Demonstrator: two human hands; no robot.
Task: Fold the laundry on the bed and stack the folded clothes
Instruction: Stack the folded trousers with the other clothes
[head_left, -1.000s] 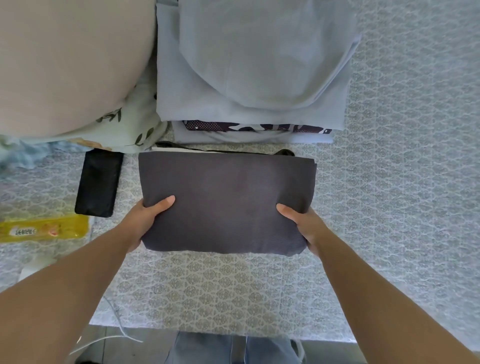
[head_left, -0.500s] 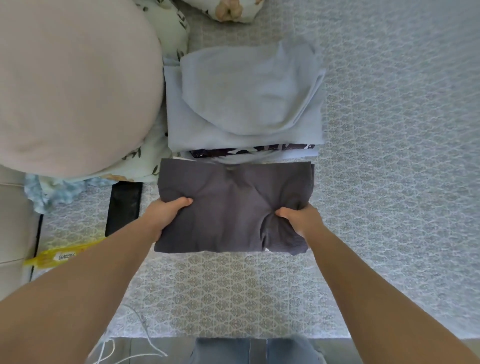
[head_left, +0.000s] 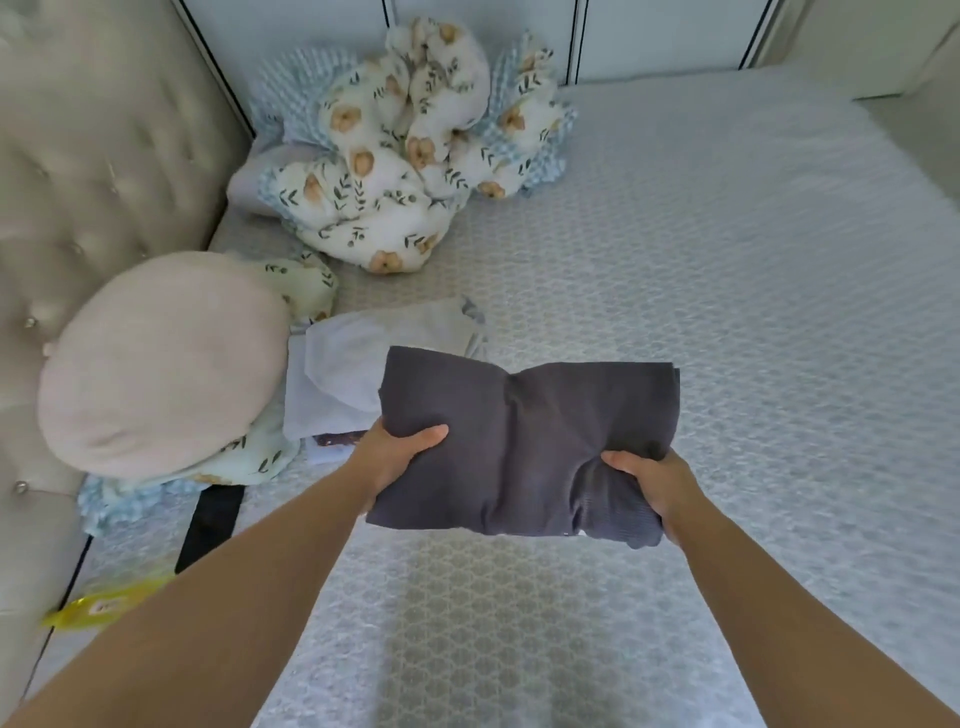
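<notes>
We've got the folded dark grey garment (head_left: 524, 441) up off the bed (head_left: 727, 291), held out in front of us over the patterned cover. Our left hand (head_left: 395, 454) grips its near left edge, thumb on top and fingers tucked under; our right hand (head_left: 652, 480) grips the near right corner the same way, bunching the cloth a bit. Just behind and to the left sits the stack of folded pale blue clothes (head_left: 343, 379), partly hidden by the grey piece. Left of that there's a round beige pillow (head_left: 156, 364) against the tufted headboard (head_left: 93, 156), with a crumpled floral duvet (head_left: 395, 166) up in the corner. A black item (head_left: 210, 525) and a yellow packet (head_left: 104, 603) lie near the bed's left edge
</notes>
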